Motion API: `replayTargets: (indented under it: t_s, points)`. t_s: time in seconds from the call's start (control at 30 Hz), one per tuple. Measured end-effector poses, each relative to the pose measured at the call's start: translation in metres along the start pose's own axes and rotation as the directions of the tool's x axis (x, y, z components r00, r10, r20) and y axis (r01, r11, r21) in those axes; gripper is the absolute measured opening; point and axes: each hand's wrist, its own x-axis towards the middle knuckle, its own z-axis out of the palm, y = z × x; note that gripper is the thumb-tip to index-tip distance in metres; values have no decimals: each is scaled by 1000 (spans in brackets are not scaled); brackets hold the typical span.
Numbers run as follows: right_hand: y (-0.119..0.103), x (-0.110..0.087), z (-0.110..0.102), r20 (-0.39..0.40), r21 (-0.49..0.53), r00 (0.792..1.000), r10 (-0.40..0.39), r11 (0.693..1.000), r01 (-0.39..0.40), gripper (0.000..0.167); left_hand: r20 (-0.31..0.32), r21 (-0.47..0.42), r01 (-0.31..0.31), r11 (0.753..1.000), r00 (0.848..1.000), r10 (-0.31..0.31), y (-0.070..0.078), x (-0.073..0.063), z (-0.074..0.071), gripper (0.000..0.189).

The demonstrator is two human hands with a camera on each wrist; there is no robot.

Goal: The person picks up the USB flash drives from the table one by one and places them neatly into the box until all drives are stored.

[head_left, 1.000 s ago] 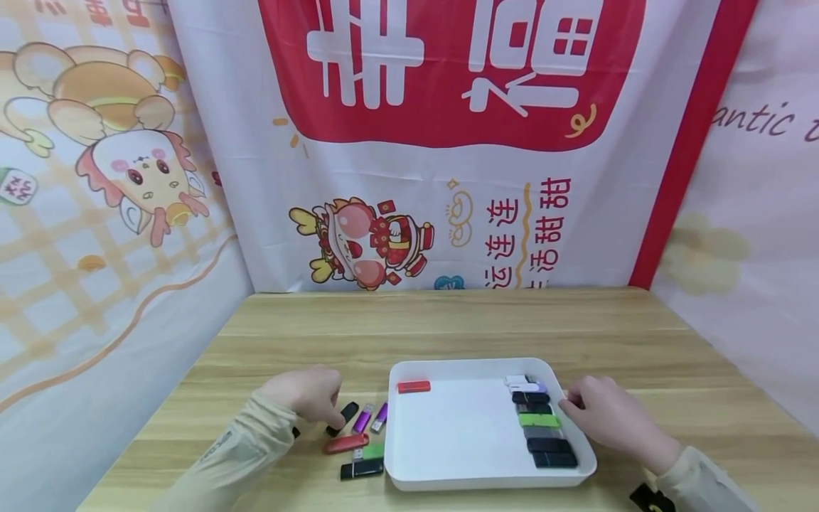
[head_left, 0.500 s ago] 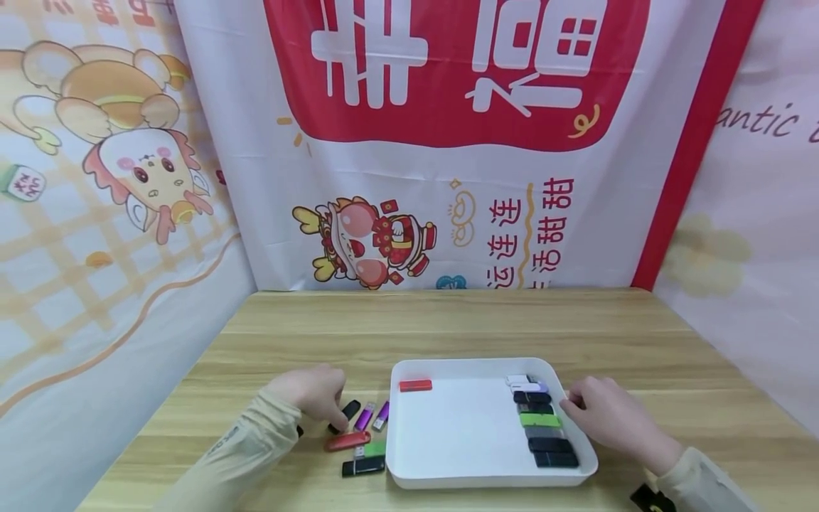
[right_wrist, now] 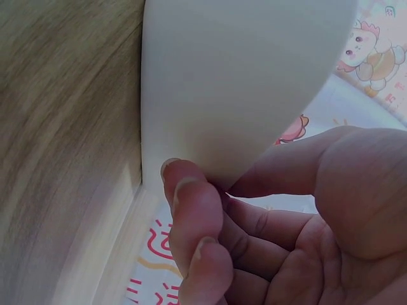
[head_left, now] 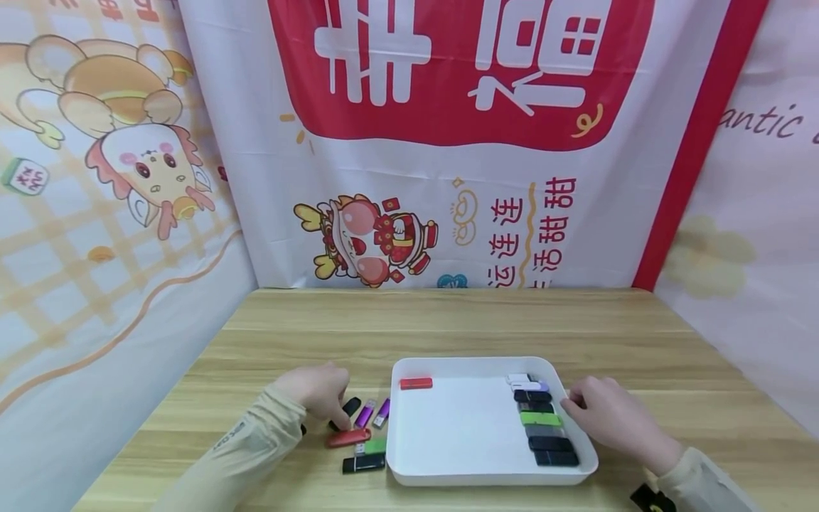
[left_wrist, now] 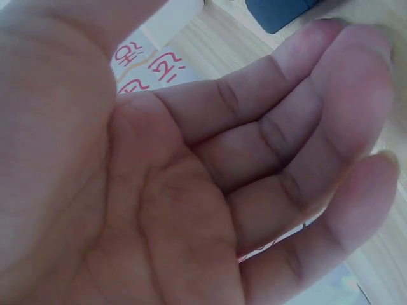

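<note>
In the head view, the left hand (head_left: 316,391) hangs over the lower left of the wooden table (head_left: 448,320), thumb downward, close over a black USB stick (head_left: 352,406) and a red USB stick (head_left: 348,437); whether it touches either one I cannot tell. The left wrist view shows its fingers loosely bent, three together and the little finger slightly apart, with nothing in the palm; a dark object (left_wrist: 280,13), cut off by the top edge, lies beyond them. Just right of that hand in the head view are a first purple stick (head_left: 365,413) and a second purple stick (head_left: 382,412), both slanted; below them a green stick (head_left: 376,446) and a long black stick (head_left: 363,464) run up to the left side of a white tray (head_left: 467,437). The tray sits at lower centre. A small red stick (head_left: 416,383) lies in its upper left corner; down its right side runs a column with a white stick (head_left: 518,378) at the top, a bright green stick (head_left: 540,419) about midway, a grey stick (head_left: 544,431) just under that and a flat black stick (head_left: 556,459) at the bottom. At lower right, the right hand (head_left: 608,416) grips the tray's right wall; in the right wrist view its thumb is at the rim and its curled fingers press the outer face.
</note>
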Motion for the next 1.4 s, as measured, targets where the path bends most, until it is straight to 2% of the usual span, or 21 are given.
replayTargets:
  t_s: [0.5,1.0,1.4]
  points:
    - [1,2,0,9,0,1000,5,1000,-5,13,-7,-25,-4,1000,1000,3,-4,4,4,32]
    - [0,2,0,6,6,1000,7,1000,-7,13,-11,7,-5,1000,1000,5,-4,4,2,32]
    - [3,2,2,6,0,1000,12,1000,-12,15,-33,36,-46,998,998,48,-7,6,2,30]
